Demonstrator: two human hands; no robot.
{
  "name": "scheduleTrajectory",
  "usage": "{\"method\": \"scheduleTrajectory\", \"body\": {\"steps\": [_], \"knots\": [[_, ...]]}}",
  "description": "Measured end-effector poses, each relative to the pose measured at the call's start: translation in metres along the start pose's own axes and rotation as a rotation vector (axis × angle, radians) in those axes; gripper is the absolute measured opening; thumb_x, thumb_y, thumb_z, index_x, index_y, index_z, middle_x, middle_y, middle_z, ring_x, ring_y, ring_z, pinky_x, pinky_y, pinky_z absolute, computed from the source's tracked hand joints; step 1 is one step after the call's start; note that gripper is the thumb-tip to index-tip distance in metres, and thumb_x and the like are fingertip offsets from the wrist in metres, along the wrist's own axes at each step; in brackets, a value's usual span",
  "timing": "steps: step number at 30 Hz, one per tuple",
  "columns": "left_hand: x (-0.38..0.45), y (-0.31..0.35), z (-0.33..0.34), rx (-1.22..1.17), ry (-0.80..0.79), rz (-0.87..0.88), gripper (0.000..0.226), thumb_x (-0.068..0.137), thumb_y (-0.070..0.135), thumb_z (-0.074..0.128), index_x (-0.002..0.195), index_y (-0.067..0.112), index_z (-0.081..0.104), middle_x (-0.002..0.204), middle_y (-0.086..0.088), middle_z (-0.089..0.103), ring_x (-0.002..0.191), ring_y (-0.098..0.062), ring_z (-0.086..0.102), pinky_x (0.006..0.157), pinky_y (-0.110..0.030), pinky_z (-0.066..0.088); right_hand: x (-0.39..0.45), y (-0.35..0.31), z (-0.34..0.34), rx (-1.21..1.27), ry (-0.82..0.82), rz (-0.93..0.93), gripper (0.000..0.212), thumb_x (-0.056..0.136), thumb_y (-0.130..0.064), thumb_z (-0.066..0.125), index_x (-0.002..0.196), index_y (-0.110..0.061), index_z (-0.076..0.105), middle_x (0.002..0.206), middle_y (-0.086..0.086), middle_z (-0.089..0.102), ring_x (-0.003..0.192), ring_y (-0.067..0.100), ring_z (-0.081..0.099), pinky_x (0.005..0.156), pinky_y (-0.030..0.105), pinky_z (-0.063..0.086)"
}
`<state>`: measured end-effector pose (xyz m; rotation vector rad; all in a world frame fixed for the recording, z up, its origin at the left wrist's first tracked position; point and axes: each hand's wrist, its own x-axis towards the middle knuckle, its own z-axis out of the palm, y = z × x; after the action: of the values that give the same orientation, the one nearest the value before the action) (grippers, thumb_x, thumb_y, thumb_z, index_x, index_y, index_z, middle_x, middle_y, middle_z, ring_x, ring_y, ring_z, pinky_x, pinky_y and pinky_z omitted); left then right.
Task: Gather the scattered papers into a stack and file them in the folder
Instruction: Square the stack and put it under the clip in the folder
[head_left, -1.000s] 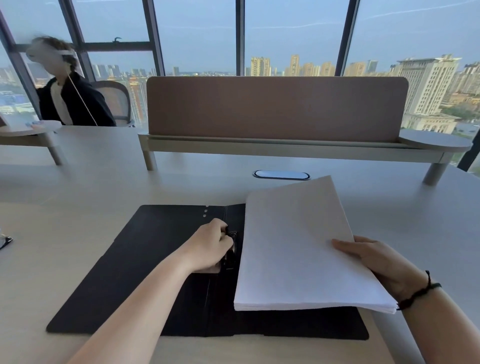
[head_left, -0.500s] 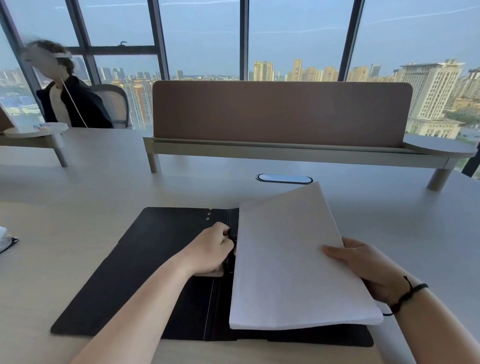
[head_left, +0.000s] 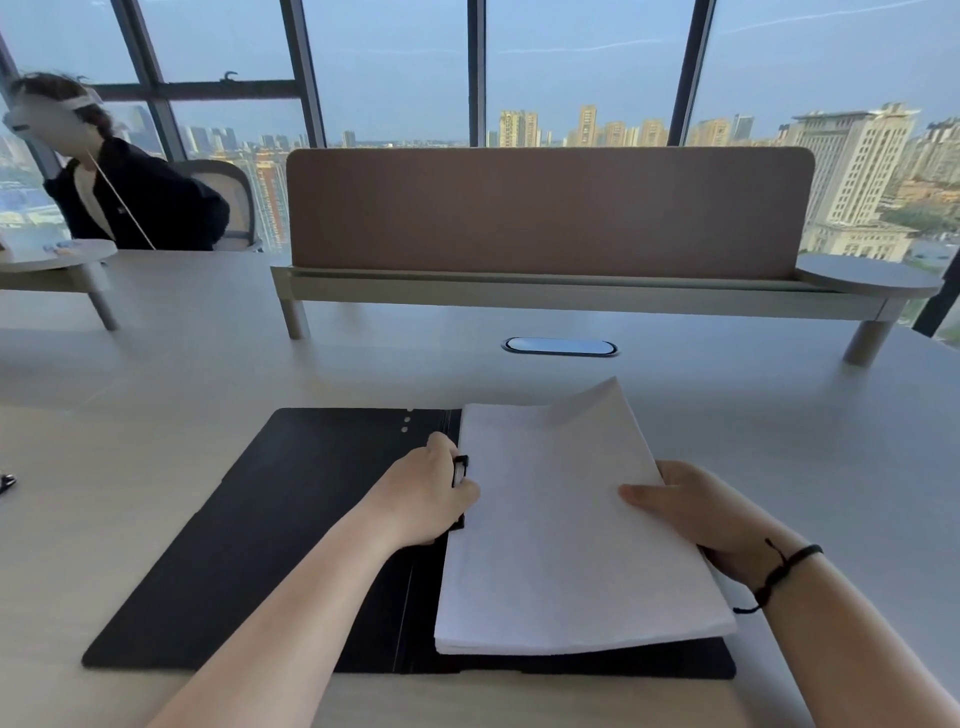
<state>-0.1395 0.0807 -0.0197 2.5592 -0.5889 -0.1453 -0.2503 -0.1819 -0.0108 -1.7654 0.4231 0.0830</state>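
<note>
Black folder (head_left: 270, 530) lying open and flat on the pale tabletop (head_left: 208, 364). White stack of papers (head_left: 561, 525) resting over its right half, far corner of the top sheet curled upward. Left hand (head_left: 426, 493) closed around the black clip (head_left: 460, 470) at the spine, beside the stack's left edge. Right hand (head_left: 691, 512) gripping the stack's right edge, thumb on top
</note>
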Motion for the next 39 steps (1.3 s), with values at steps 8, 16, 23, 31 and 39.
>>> {"method": "scheduleTrajectory", "body": {"steps": [8,16,23,31,39], "knots": [[-0.002,0.001,0.005,0.037,0.055,0.033,0.038,0.095,0.030,0.052,0.124,0.007,0.044,0.068,0.004,0.052,0.055,-0.009,0.047,0.048,-0.024,0.033,-0.001,0.001,0.008,-0.128,0.039,-0.053,0.017,0.096,-0.012,0.063,0.107,-0.002,0.072,0.100,0.015,0.079,0.092,0.035,0.075,0.083,0.044,0.061],[-0.001,-0.009,0.014,0.005,0.165,0.042,0.039,0.090,0.037,0.056,0.121,0.013,0.050,0.064,0.008,0.052,0.054,-0.009,0.048,0.051,-0.026,0.035,0.000,0.007,0.004,-0.299,0.380,-0.238,0.014,0.093,-0.025,0.065,0.085,-0.034,0.072,0.076,0.013,0.078,0.074,0.034,0.074,0.072,0.045,0.059],[0.004,-0.017,0.021,-0.072,0.265,0.038,0.027,0.089,0.041,0.060,0.103,0.018,0.055,0.059,0.007,0.049,0.050,-0.014,0.046,0.049,-0.029,0.037,0.001,0.019,0.006,-0.574,0.526,-0.235,0.012,0.088,-0.019,0.068,0.085,-0.016,0.079,0.084,0.001,0.077,0.084,0.026,0.070,0.072,0.031,0.051],[0.009,-0.021,0.025,-0.003,0.324,0.070,0.036,0.090,0.057,0.057,0.099,0.023,0.058,0.075,0.008,0.055,0.072,-0.015,0.059,0.058,-0.030,0.042,-0.004,0.022,0.030,-0.967,0.602,-0.205,0.020,0.091,-0.040,0.054,0.085,-0.024,0.065,0.095,-0.004,0.058,0.093,0.025,0.063,0.066,0.032,0.045],[0.001,-0.028,0.015,-0.112,0.335,0.069,0.035,0.091,0.060,0.053,0.098,0.027,0.064,0.088,0.013,0.064,0.087,-0.009,0.063,0.075,-0.035,0.055,-0.015,0.023,0.043,-1.145,0.518,-0.393,0.042,0.085,-0.057,0.057,0.111,-0.028,0.073,0.130,0.000,0.065,0.114,0.025,0.064,0.090,0.041,0.050]]}}
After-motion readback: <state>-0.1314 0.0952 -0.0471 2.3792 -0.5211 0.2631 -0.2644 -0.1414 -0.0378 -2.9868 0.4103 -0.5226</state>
